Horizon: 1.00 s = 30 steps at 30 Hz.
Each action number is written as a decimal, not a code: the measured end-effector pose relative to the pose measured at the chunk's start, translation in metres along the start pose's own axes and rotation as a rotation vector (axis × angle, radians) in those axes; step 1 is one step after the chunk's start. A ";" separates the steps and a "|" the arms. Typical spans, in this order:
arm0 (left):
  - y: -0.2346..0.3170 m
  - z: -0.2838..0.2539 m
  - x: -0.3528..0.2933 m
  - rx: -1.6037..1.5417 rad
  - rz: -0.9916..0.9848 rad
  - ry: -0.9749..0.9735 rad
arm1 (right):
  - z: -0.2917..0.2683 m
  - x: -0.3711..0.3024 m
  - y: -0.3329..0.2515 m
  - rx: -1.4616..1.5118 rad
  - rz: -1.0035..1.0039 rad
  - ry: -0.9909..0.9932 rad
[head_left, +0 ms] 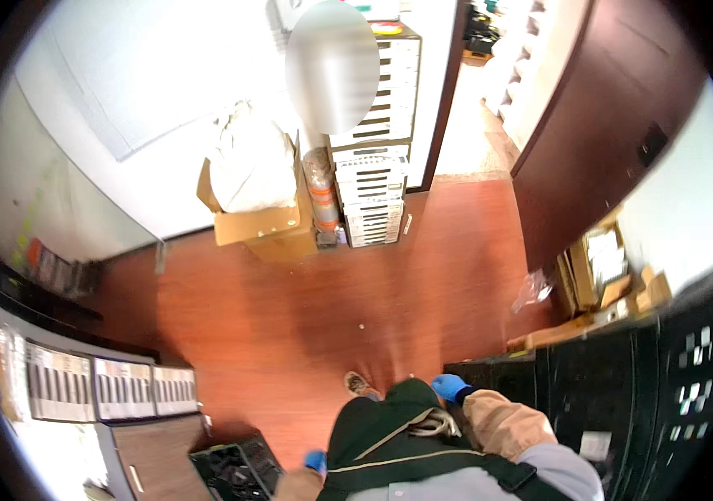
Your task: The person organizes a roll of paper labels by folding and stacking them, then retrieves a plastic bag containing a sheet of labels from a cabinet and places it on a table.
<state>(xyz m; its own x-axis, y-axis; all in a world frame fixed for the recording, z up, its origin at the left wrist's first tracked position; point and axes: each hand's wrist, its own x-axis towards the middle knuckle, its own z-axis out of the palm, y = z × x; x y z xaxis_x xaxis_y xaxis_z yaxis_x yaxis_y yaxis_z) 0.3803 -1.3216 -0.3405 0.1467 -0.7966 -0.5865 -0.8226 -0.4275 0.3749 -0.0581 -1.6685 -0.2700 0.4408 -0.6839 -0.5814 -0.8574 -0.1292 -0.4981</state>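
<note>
On a reddish-brown floor, seen from the head camera, a person in a dark green apron (369,438) stands between storage units, both hands gloved in blue. At five o'clock, the right hand (450,387) sits just beside the near end of a black cabinet (498,380); whether they touch cannot be told. Near half past six, the left hand (316,461) shows only in part, just beside a black crate (263,462) at seven o'clock. Neither grip can be read: fingers may be apart, together or clamped on something.

A careless sidestep toward seven o'clock could catch a shin on the low crate and spill its load, while a swing of the right arm could rap knuckles against the cabinet's edge. Clear plastic film (532,290) at half past three could slide underfoot if trodden on.

The crate is rectangular, open-topped and set at a slant, filled with dark pieces (230,469) too murky to identify. The cabinet is dark, with pale labels toward four o'clock. A carton (277,242) holding white cloth (252,167) stands at eleven o'clock, beside stacked drawers (373,200) at twelve.
</note>
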 end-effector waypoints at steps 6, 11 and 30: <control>0.133 -0.163 0.276 -1.362 -0.255 0.356 | -0.117 0.139 -0.058 0.300 0.107 0.247; 0.257 -0.179 0.346 -1.464 -0.270 -0.091 | -0.198 0.341 -0.056 0.064 -0.144 0.261; 0.349 -0.158 0.377 -1.890 -0.864 -0.323 | -0.253 0.572 -0.039 -0.525 -0.248 0.137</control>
<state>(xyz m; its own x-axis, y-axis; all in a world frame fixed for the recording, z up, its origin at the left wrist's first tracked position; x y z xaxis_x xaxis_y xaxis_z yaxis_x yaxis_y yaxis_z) 0.2347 -1.8385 -0.3174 -0.1543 -0.2084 -0.9658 0.8438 -0.5363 -0.0191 0.1604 -2.2358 -0.4202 0.6362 -0.6697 -0.3831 -0.7653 -0.6109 -0.2030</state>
